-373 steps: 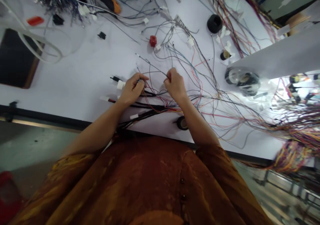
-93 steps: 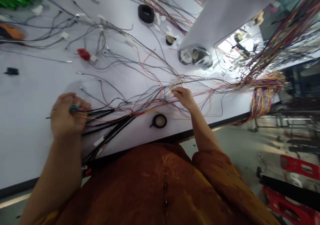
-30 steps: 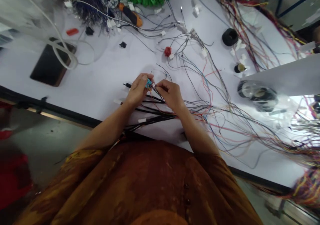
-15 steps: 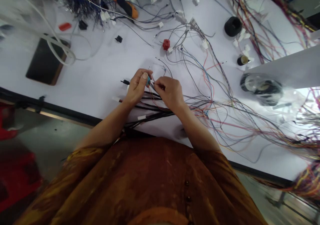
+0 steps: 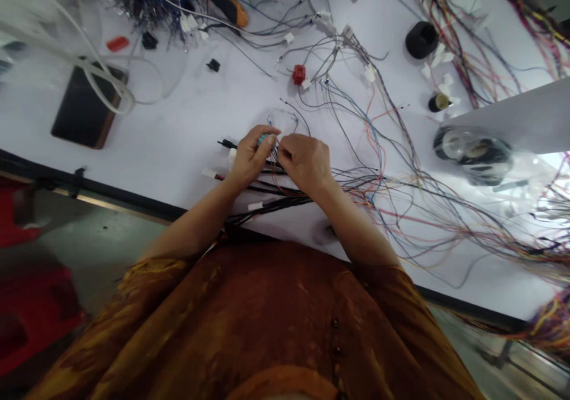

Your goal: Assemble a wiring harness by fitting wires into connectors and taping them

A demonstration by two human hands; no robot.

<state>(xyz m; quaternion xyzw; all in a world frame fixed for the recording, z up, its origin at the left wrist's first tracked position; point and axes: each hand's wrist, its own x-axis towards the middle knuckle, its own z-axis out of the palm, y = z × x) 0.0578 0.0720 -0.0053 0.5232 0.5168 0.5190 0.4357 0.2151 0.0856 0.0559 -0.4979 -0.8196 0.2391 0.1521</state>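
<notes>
Near the table's front middle, my left hand (image 5: 250, 158) grips a small teal connector (image 5: 264, 140) between thumb and fingers. Thin wires run from the connector toward my right hand (image 5: 306, 161), whose fingers are pinched close beside it. What sits between those right fingertips is too small and hidden to name. Black cables (image 5: 285, 202) with white connectors pass beneath both hands. A red connector (image 5: 298, 75) lies beyond them, with thin loose wires around it.
A dark flat device (image 5: 84, 106) lies at the left under a white cable. An orange-black tool (image 5: 228, 7) is at the back. To the right are a black ring-like part (image 5: 421, 40), a plastic-wrapped roll (image 5: 474, 151) beside a grey post, and long wire bundles (image 5: 463, 234).
The view has shifted slightly. My right hand has closed in on the connector and turned more knuckles-up, and my left fingers now cover more of the connector.
</notes>
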